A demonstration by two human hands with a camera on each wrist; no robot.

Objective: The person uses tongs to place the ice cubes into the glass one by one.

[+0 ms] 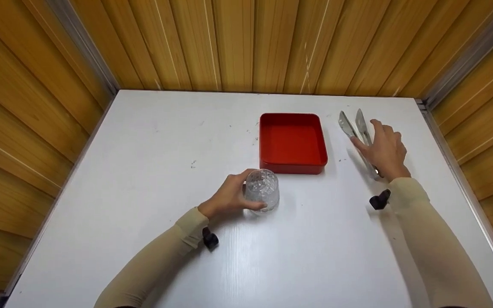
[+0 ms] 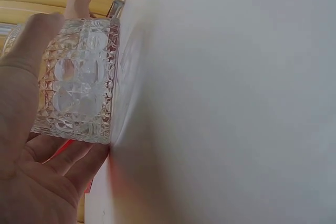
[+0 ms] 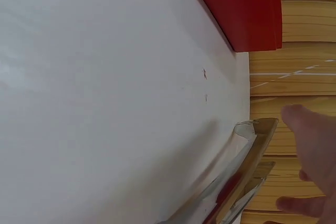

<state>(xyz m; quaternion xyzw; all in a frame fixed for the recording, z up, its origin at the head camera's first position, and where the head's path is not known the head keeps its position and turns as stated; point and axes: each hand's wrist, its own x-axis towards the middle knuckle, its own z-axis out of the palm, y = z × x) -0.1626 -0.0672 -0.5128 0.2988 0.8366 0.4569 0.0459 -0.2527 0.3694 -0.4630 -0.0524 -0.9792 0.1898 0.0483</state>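
Observation:
My left hand (image 1: pixel 228 194) holds a clear cut-pattern drinking glass (image 1: pixel 268 188) from its left side. The thumb lies along the near side and the fingers go round the far side. In the left wrist view the glass (image 2: pixel 79 85) stands upright with its base on or very close to the tabletop. Over on the right, metal tongs (image 1: pixel 363 125) lie with their two arms spread apart. Above their lower part is my right hand (image 1: pixel 384 149), thumb and fingers spread. In the right wrist view its fingers appear apart from the tongs (image 3: pixel 257 156).
A shallow red square tray (image 1: pixel 293 169) sits behind the glass, to the left of the tongs. All this is on a white table (image 1: pixel 152 171) with wood-look panels (image 1: pixel 233 47) along its back and sides. Small dark marks dot the tabletop.

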